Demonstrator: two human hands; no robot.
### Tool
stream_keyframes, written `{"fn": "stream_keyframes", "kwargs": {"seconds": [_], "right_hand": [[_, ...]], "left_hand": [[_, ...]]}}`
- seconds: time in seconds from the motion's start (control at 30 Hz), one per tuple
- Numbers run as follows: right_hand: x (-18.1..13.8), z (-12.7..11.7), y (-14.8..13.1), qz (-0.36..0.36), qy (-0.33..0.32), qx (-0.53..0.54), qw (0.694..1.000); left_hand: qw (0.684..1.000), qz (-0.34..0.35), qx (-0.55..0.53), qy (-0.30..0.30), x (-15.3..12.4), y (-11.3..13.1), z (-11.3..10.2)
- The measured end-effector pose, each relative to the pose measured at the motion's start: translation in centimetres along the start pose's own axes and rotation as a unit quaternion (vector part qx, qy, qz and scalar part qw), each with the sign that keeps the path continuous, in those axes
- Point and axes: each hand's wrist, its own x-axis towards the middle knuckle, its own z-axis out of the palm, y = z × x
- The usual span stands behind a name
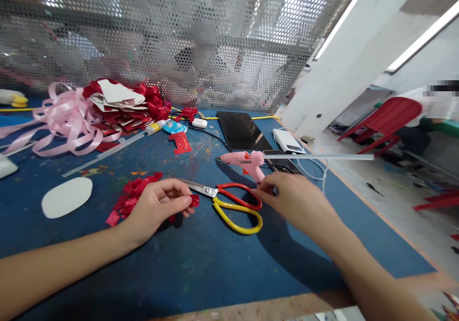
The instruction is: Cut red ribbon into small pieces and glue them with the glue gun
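Note:
My left hand point(163, 206) is closed, thumb against fingers, on a small piece of shiny red ribbon point(194, 200). Beside it lies a pile of cut red ribbon pieces point(134, 192), partly behind the hand. My right hand point(287, 197) has its thumb and forefinger pinched at the lower end of a pink glue gun's point(245, 160) handle; the fingers hide that end. A long clear glue stick point(322, 157) sticks out of the gun's back. Scissors point(238, 206) with one red and one yellow handle lie between my hands, blades slightly behind the left fingers.
An oval white piece point(67, 197) lies at left. Pink ribbon point(68, 120) and stacked white and red cut pieces point(118, 101) are heaped at the back. A black tablet-like slab point(240, 130) and white power bank point(289, 141) lie behind the gun. A perforated metal screen point(150, 39) stands behind the table.

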Motion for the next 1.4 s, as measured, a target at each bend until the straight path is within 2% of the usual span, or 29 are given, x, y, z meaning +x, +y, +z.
{"fn": "stream_keyframes", "kwargs": {"seconds": [0.13, 0.2, 0.27, 0.37, 0.7, 0.93, 1.2, 1.3, 1.4], "right_hand": [[-0.6, 1.3, -2.5, -0.091, 0.041, 0.135, 0.986], [-1.0, 2.0, -3.7, -0.156, 0.067, 0.227, 0.959], [-1.4, 2.5, -4.6, -0.222, 0.080, 0.317, 0.919], [-1.8, 3.0, -5.4, -0.264, 0.099, 0.370, 0.885], [-2.1, 3.4, -5.9, -0.275, 0.166, 0.309, 0.895], [-2.2, 3.8, -6.0, -0.272, 0.176, 0.305, 0.896], [-2.2, 3.8, -6.0, -0.278, 0.155, 0.315, 0.894], [-2.2, 3.7, -6.1, -0.274, 0.155, 0.323, 0.892], [-2.2, 3.7, -6.1, -0.262, 0.155, 0.341, 0.889]], "left_hand": [[0.999, -0.017, -0.010, -0.044, -0.7, 0.0, 0.6], [0.998, -0.024, -0.003, -0.056, -0.9, 0.0, 0.9], [0.998, -0.029, 0.005, -0.062, -1.0, -0.1, 1.0], [0.997, -0.034, 0.007, -0.067, -1.0, -0.1, 1.1], [0.997, -0.040, 0.027, -0.062, -1.1, 0.0, 1.4], [0.996, -0.039, 0.058, -0.058, -1.1, -0.1, 1.4], [0.994, -0.048, 0.073, -0.067, -1.0, -0.2, 1.3], [0.993, -0.023, 0.092, -0.068, -1.2, -0.2, 1.3], [0.987, 0.045, 0.148, -0.053, -1.5, -0.2, 1.3]]}}
